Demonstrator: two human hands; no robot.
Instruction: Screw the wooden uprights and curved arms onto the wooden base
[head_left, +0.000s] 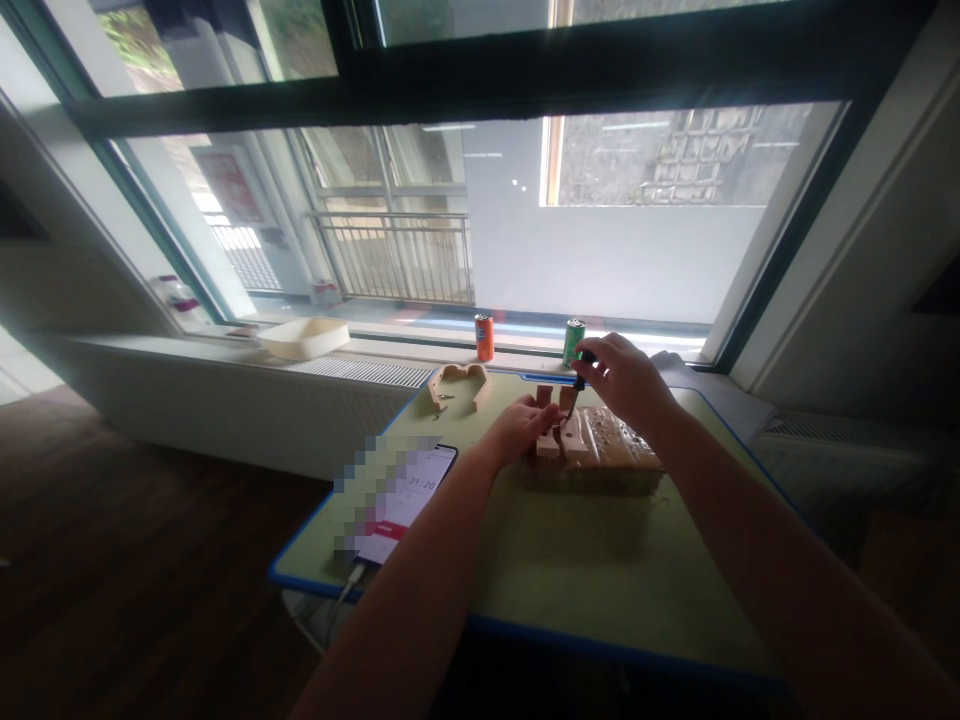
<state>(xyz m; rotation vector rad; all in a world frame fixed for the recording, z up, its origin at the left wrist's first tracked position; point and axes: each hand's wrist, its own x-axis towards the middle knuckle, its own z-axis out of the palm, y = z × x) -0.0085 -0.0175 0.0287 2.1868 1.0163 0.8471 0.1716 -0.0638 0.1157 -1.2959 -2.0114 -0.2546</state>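
Note:
My right hand grips the dark handle of a screwdriver from above. The screwdriver's shaft slants down onto pale wooden pieces, which have small holes in them. My left hand is closed at the near left of these pieces, its fingers pressed on the wood; part of what it grips is hidden. Beneath and to the right of the wood lies a brown block in shiny clear wrapping.
A curved wooden piece lies at the table's back left beside small metal parts. Nearer is a phone with a cable. On the windowsill stand an orange can, a green can and a cream tray.

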